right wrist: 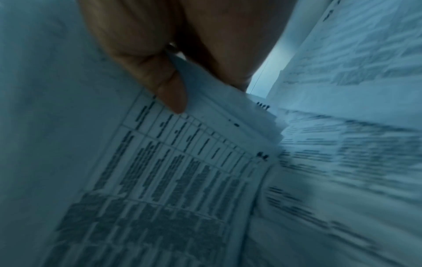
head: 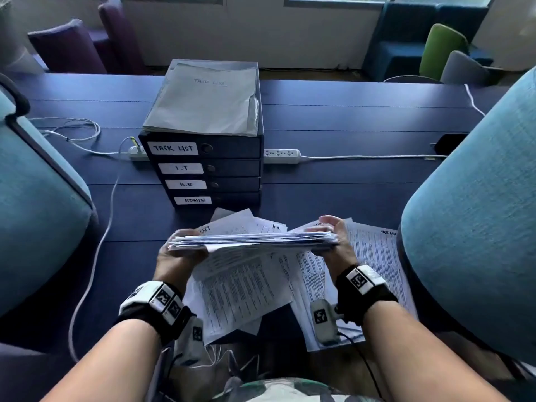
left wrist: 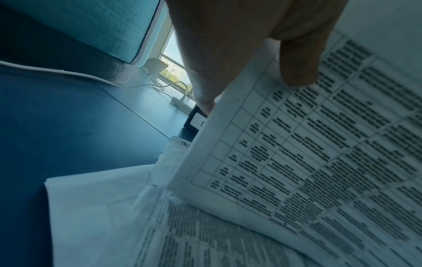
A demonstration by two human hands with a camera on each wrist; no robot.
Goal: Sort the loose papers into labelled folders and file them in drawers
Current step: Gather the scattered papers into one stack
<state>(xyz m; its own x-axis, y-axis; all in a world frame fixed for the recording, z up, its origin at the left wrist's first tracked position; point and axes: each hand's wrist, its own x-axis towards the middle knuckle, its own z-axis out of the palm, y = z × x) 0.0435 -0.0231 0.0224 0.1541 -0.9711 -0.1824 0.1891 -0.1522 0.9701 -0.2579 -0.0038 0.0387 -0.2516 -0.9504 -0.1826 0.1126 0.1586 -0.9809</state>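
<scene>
Head view: I hold a thick stack of white printed papers point(head: 255, 240) level above the dark blue desk point(head: 362, 117), my left hand point(head: 177, 253) gripping its left end, my right hand point(head: 333, 239) its right end. It hangs just in front of the dark four-drawer cabinet point(head: 229, 169), labelled TASK LIST, I.T, H.R, ADMIN. Loose printed sheets point(head: 243, 288) lie beneath the stack. A clear folder marked TASK LIST point(head: 206, 100) rests on the cabinet. A white power strip point(head: 281, 156) lies behind it.

Left wrist view: fingers point(left wrist: 297, 63) curl under a tabled sheet.

Right wrist view: fingers point(right wrist: 157, 77) pinch the stack's edge.
</scene>
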